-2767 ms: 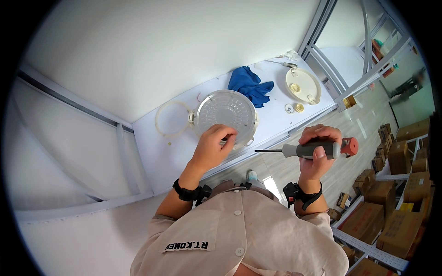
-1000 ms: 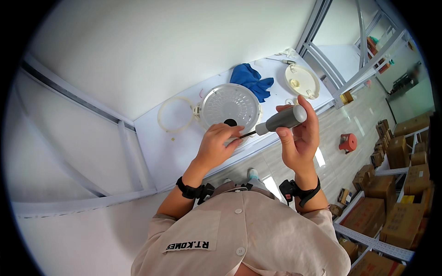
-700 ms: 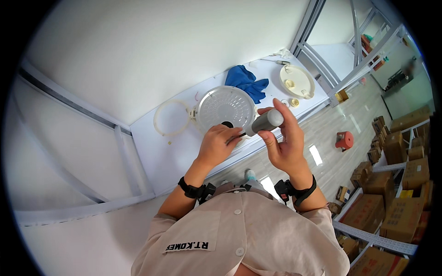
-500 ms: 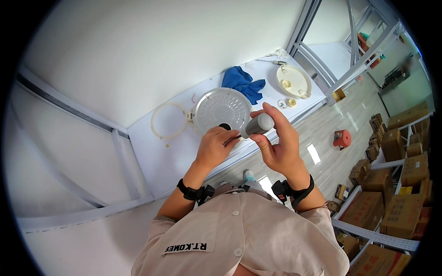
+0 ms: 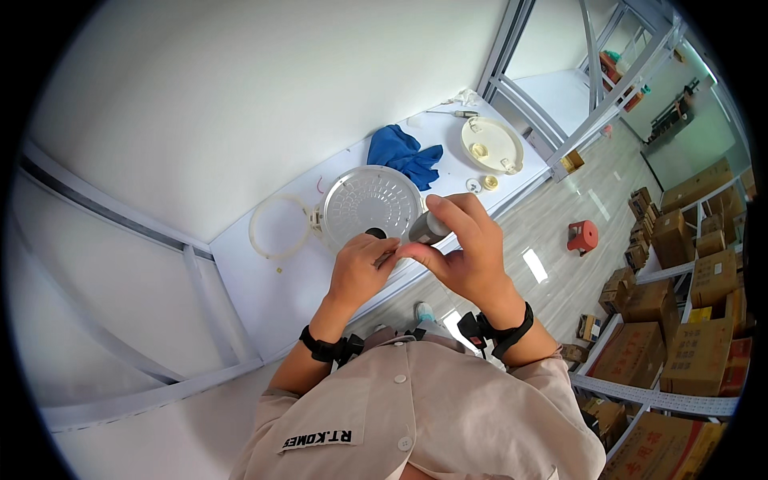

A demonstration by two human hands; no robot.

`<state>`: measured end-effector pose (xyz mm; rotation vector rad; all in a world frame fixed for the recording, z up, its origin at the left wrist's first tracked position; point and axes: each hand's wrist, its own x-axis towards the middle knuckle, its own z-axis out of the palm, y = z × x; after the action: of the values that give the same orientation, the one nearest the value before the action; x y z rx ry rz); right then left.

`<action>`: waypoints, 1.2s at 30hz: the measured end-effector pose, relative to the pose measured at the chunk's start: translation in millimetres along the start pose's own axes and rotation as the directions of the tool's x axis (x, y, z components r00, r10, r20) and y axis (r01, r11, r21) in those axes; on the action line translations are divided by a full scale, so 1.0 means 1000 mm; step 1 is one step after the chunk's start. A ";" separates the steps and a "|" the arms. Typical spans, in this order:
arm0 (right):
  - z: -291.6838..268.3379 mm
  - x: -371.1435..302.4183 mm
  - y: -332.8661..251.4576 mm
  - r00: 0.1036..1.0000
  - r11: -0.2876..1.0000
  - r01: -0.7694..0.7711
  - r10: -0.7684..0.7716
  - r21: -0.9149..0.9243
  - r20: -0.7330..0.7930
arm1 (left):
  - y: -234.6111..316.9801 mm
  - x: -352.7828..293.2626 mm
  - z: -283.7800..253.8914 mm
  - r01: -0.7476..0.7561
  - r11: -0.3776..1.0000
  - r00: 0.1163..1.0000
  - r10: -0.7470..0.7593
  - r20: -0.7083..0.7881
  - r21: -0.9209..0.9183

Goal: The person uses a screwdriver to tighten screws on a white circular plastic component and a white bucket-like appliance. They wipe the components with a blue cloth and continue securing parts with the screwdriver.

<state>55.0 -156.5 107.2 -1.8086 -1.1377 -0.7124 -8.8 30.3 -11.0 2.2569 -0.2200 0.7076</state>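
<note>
My right hand [image 5: 472, 252] grips the thick grey handle of a screwdriver [image 5: 428, 229], its thumb stretched toward the fingertips of my left hand. My left hand [image 5: 360, 268] is closed in a pinch on a thin dark piece, apparently the tool's shaft; its tip is hidden. Both hands are over the near edge of a round, silver, dimpled lid [image 5: 372, 196] lying on the white table. A black round part [image 5: 375, 233] shows on the lid beside my left fingers.
A cream ring [image 5: 254, 232] lies left of the lid, a blue cloth [image 5: 404, 156] behind it. To the right are a cream round cover [image 5: 504, 142] and a small cream cap [image 5: 490, 183]. Another screwdriver [image 5: 464, 114] lies at the back. A red stool [image 5: 583, 236] and shelved cartons [image 5: 664, 300] stand to the right.
My right thumb has come off the handle's side and reaches to my left fingertips. The grey handle has tilted and sits deeper in my right hand. The whole view has shifted slightly.
</note>
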 end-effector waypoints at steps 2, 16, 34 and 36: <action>0.002 0.000 -0.001 1.000 1.000 -0.015 0.015 0.016 -0.008 | -0.001 -0.001 -0.001 -0.015 1.000 1.000 0.015 0.012 0.006; -0.003 0.002 0.001 0.995 0.996 -0.079 0.077 0.030 0.065 | -0.002 -0.001 -0.005 0.038 0.997 0.998 -0.034 0.062 -0.064; 0.004 -0.005 0.003 0.993 0.984 -0.119 0.119 0.134 0.005 | -0.001 -0.002 -0.003 0.018 1.000 0.999 -0.017 0.046 -0.023; 0.002 -0.002 0.001 0.996 0.995 -0.084 0.084 0.059 -0.003 | -0.001 -0.002 -0.003 0.007 1.000 0.999 -0.007 0.040 -0.005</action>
<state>55.4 -155.7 104.3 -1.7931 -1.0614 -0.6284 -11.9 32.8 -10.9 2.2670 -0.2330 0.6583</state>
